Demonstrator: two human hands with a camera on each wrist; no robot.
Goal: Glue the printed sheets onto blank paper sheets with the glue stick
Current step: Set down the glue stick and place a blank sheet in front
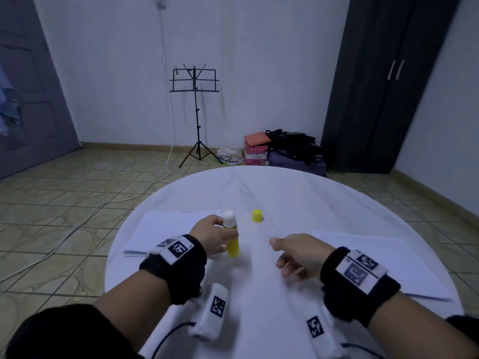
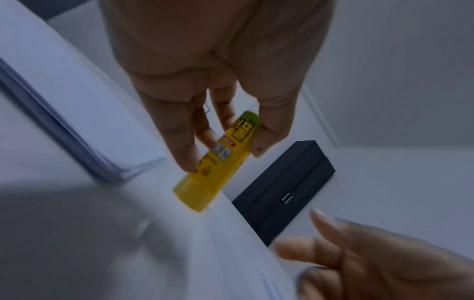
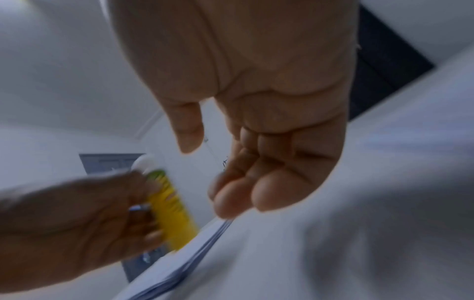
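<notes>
My left hand (image 1: 215,235) grips an uncapped yellow glue stick (image 1: 231,237) upright above the white table, its white glue tip on top; in the left wrist view the fingers (image 2: 184,146) and thumb curl round the glue stick (image 2: 218,162). The yellow cap (image 1: 256,215) stands alone on the table just beyond. My right hand (image 1: 293,255) hovers to the right with fingers loosely curled and nothing in it; the right wrist view shows the same empty hand (image 3: 256,182) and the glue stick (image 3: 170,211). A paper stack (image 1: 166,229) lies at left, another sheet stack (image 1: 383,260) at right.
The round table (image 1: 285,193) wears a white cloth. Two white tagged cuffs (image 1: 211,312) with cables lie near its front edge. Beyond stand a music stand (image 1: 195,112), boxes and bags (image 1: 282,149) on the tiled floor, and a dark wardrobe (image 1: 383,81).
</notes>
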